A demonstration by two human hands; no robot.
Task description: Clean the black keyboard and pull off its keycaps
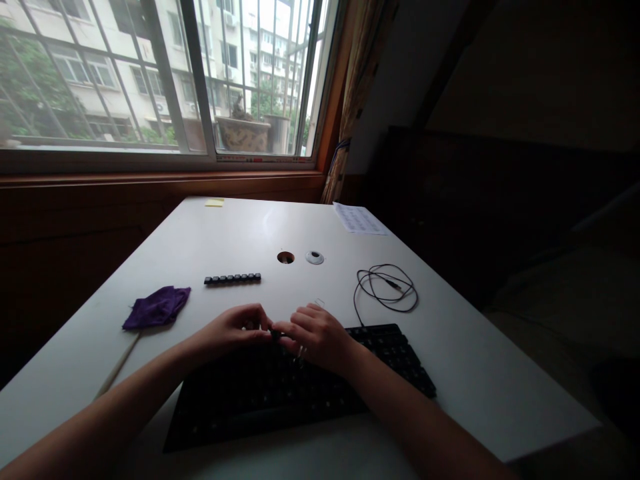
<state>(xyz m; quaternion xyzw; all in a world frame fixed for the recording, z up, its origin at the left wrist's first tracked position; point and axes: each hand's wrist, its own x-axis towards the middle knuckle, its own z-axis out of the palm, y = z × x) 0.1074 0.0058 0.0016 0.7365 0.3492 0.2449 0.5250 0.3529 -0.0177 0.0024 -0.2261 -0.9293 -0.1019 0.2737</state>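
A black keyboard [280, 393] lies on the table under both my hands. My left hand [243, 325] is above its far edge, thumb and forefinger pinched on a small dark piece [274, 332] that looks like a keycap. From the other side, my right hand [320, 335] meets it with closed fingers at the same piece. A thin shiny bit [302, 353] shows under the right fingers, too small to name. Beyond my left hand, several black keycaps [233, 279] stand in a neat row.
Left of the keyboard lies a purple cloth [159, 309] with a pale stick [120, 363]. A coiled black cable [387, 287] runs from the keyboard's back. Farther off are a table hole [285, 257], a round cover [315, 257], printed paper [361, 219] and yellow notes [215, 202].
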